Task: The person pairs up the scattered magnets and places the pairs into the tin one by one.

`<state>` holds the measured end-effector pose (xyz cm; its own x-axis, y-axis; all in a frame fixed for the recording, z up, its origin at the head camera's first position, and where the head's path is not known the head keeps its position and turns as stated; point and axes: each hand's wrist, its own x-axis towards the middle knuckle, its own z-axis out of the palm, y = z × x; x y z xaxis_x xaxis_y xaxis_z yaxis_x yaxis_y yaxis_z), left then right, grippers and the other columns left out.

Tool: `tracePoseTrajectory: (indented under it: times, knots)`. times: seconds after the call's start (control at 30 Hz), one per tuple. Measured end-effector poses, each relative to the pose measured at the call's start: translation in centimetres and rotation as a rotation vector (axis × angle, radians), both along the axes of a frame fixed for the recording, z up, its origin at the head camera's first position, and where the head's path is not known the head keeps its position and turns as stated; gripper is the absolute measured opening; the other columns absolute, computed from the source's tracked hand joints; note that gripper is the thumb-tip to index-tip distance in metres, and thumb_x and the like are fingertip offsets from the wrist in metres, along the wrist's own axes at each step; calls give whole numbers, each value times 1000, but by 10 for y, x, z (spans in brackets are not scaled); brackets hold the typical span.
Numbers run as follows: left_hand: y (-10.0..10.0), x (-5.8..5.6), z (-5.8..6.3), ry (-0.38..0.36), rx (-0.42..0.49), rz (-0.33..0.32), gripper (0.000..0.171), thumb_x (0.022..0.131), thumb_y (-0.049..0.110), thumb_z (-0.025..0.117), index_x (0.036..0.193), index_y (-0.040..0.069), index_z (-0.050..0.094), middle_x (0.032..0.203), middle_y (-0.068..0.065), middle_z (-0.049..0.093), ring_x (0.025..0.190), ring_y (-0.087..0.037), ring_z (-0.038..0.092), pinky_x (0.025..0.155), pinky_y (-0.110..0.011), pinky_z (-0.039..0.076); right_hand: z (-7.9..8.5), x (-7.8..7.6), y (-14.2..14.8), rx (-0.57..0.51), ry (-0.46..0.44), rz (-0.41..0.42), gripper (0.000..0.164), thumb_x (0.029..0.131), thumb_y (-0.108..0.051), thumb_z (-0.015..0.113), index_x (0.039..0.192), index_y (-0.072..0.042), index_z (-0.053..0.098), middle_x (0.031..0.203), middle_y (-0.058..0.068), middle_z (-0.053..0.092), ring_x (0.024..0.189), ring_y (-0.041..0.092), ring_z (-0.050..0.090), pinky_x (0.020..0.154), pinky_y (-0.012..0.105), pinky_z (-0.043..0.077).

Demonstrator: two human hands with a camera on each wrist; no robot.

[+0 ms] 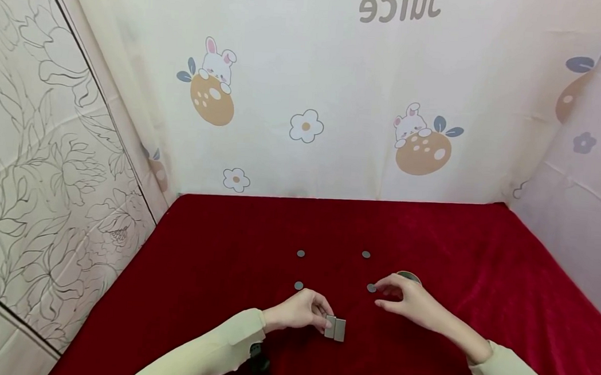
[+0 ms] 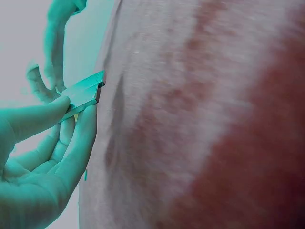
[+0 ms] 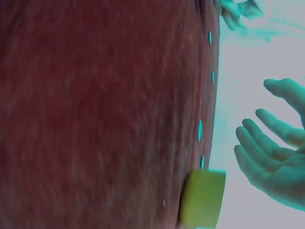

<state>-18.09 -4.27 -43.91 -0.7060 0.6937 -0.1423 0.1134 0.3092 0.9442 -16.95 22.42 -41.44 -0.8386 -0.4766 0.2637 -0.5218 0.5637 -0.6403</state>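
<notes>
My left hand [image 1: 300, 311] pinches a small flat grey metallic piece [image 1: 339, 330] between thumb and fingers, low over the red cloth. It consists of two rectangular parts slightly offset from each other, and the left wrist view shows the stepped flat piece [image 2: 86, 93] more closely. My right hand [image 1: 409, 300] hovers with fingers spread and loosely bent, nothing in its grasp in the right wrist view. By its fingertips lies a thin grey disc [image 1: 371, 287]. Just behind that hand stands a round container [image 1: 410, 276], partly hidden, its side [image 3: 202, 199] yellowish in the right wrist view.
Other grey discs lie on the red cloth: a back left disc [image 1: 301, 253], a back right disc [image 1: 366, 254], and a disc [image 1: 298, 285] just beyond my left hand. A printed curtain [image 1: 308, 67] borders the back of the table, and a flower-patterned panel [image 1: 52, 109] the left.
</notes>
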Motion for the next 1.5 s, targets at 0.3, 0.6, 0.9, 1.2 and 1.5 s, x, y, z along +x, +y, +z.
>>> tracePoseTrajectory:
  times: [0.3,0.6,0.9,1.2,1.5]
  knots:
    - [17,-8,7,-39,61,99,12,79,-4,62,90,-5,63,81,-16,65,68,-26,63,65,-33,51,4,-6,27,2,29,-125,22,78,-12,67,98,-6,61,89,6,61,77,17,58,65,28,48]
    - [39,-22,10,-81,159,174,13,78,-3,62,91,-7,61,83,-13,65,68,-21,64,69,-37,51,2,-12,45,24,64,-201,26,77,-10,68,101,-2,61,93,9,61,82,24,55,65,27,45]
    - [64,-38,12,-126,207,268,14,78,-2,63,91,-7,63,80,-11,65,68,-21,65,69,-38,51,-5,-18,58,34,98,-220,33,72,-14,73,100,-1,62,94,9,61,82,16,57,65,24,46]
    - [87,-50,10,-220,281,355,14,77,-3,63,91,-6,64,80,-11,62,67,-24,64,70,-39,50,-10,-24,68,41,-48,-158,51,73,-20,73,112,7,54,103,16,59,88,22,58,67,25,48]
    - [109,-54,12,-246,300,414,12,77,-4,64,89,-6,65,80,-11,63,69,-27,65,67,-35,51,-14,-30,71,16,-131,-99,59,71,-18,74,113,15,49,103,21,58,88,25,58,67,24,49]
